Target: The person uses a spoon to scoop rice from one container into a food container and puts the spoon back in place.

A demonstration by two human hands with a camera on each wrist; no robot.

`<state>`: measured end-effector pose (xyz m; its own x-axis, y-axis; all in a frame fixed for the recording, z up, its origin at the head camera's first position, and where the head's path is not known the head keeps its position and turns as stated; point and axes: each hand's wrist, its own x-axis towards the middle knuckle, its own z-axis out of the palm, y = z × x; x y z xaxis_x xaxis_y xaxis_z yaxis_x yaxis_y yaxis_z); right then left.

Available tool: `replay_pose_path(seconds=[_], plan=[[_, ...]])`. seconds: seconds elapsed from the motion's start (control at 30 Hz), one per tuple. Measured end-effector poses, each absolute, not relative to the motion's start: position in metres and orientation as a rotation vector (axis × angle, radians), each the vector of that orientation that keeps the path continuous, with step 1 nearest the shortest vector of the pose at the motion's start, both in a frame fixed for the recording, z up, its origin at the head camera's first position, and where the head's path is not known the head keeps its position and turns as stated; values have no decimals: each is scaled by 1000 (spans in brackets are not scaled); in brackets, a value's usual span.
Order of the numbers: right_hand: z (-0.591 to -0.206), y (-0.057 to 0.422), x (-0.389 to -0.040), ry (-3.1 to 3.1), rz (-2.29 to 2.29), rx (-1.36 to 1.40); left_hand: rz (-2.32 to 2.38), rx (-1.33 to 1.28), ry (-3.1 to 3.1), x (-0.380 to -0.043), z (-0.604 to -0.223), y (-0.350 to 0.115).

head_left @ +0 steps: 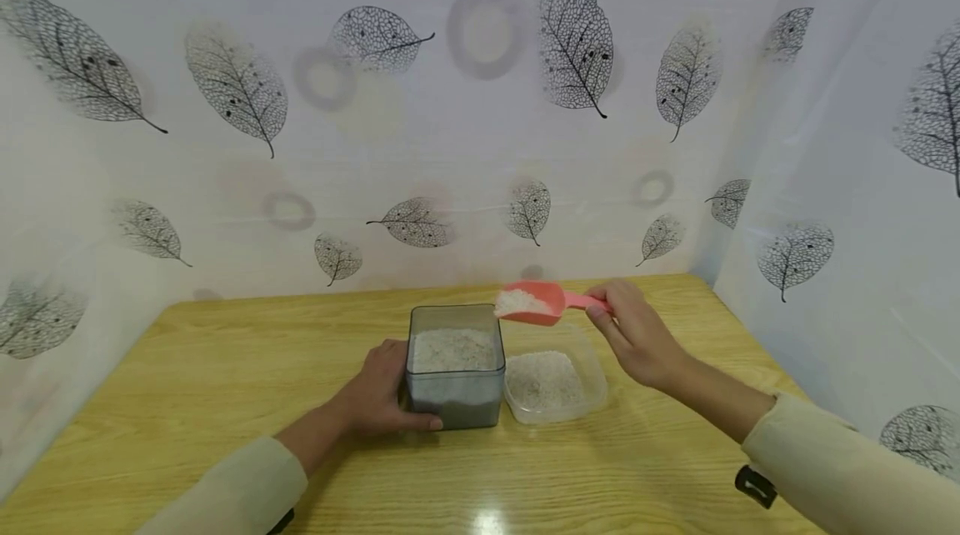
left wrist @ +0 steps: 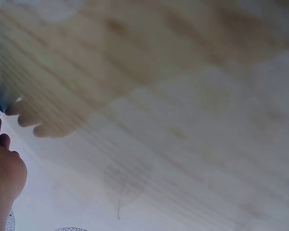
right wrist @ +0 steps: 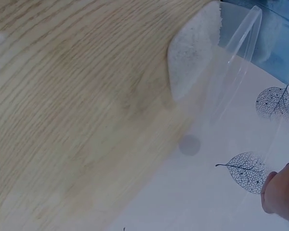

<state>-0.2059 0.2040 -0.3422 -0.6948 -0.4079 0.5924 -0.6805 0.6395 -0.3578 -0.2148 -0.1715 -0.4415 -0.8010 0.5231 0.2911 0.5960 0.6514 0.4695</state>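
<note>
A pink scoop (head_left: 542,303) loaded with white grains, perhaps rice, hangs above the low clear plastic container (head_left: 596,377). My right hand (head_left: 637,339) grips its handle from the right. The scoop's tip is near the right rim of a tall grey see-through container (head_left: 457,402), which holds a heap of the same grains (head_left: 453,349). My left hand (head_left: 378,393) holds that container at its left side, thumb along the front. More grains (head_left: 542,379) lie in the clear container. In the right wrist view, only part of my right hand (right wrist: 282,192) shows at the edge.
Both containers stand side by side on a light wooden table (head_left: 247,377). Behind and to the right hangs a white sheet (head_left: 480,143) printed with dark leaves. A black band (head_left: 755,486) shows by the right sleeve.
</note>
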Motion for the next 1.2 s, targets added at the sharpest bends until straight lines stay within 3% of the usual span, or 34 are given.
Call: replay_pose_path(seconds=[0.53,1.2], plan=[[-370,231,-199,-2499,705,891,-862,-926,-2751,-213,-440,-171],[-368,242,-199,-2644,419,1054,-849,-920,-2762,-214,-440,-171]])
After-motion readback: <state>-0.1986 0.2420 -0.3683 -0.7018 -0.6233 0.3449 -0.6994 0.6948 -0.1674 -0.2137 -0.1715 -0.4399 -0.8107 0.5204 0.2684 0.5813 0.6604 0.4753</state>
